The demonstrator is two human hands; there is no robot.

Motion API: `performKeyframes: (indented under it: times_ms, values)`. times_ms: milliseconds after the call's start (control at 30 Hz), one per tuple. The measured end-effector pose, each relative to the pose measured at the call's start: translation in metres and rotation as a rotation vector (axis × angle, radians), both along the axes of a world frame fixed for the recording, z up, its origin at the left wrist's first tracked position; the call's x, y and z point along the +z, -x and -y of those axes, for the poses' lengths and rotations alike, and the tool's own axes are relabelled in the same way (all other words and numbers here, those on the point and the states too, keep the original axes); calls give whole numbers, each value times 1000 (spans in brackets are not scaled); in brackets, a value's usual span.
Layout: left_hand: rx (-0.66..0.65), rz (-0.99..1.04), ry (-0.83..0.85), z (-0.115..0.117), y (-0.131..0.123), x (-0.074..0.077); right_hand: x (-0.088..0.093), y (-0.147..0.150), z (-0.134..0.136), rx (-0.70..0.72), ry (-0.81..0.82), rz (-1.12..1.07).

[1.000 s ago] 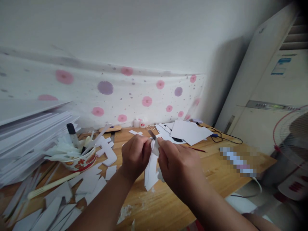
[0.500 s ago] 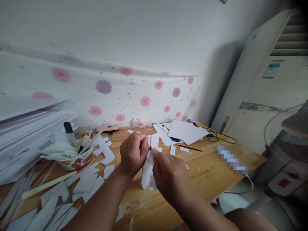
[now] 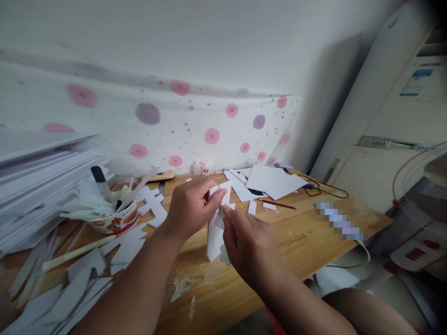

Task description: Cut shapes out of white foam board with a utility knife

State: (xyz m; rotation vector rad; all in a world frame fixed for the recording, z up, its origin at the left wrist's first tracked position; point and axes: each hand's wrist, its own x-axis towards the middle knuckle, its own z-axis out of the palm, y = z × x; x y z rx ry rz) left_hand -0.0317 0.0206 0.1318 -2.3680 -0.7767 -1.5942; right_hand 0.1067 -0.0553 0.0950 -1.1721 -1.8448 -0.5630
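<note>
My left hand [image 3: 195,202] is closed around the upper part of a folded or layered white board piece [image 3: 214,239], which stands tilted above the table. Its thumb lies across the near face of the piece. Right beside it, my right hand [image 3: 248,242] is closed in a pinch, its fingertips meeting the board just below the left thumb. What the right fingers grip is mostly hidden; a crumpled whitish bit [image 3: 224,255] shows under that hand.
At left, a paper bowl [image 3: 120,222] holds glue sticks and tools, near a stack of white boards [image 3: 42,172] and cut scraps [image 3: 87,265]. Farther back lie white sheets [image 3: 275,184], a pencil [image 3: 279,204] and a black cable [image 3: 328,190]. A power strip [image 3: 338,221] sits at right.
My left hand has shifted its hold, with the thumb now stretched over the board piece's near face. The right hand stays close by at the board. The view has turned slightly.
</note>
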Motion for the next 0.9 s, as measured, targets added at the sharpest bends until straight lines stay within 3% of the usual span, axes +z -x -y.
performKeyframes:
  times_ms: [233, 900]
  values:
    - [3, -21, 55, 7, -2, 4, 0, -3, 3, 8, 18, 35]
    - [-18, -15, 20, 11, -5, 4, -34, 3, 0, -1, -174, -10]
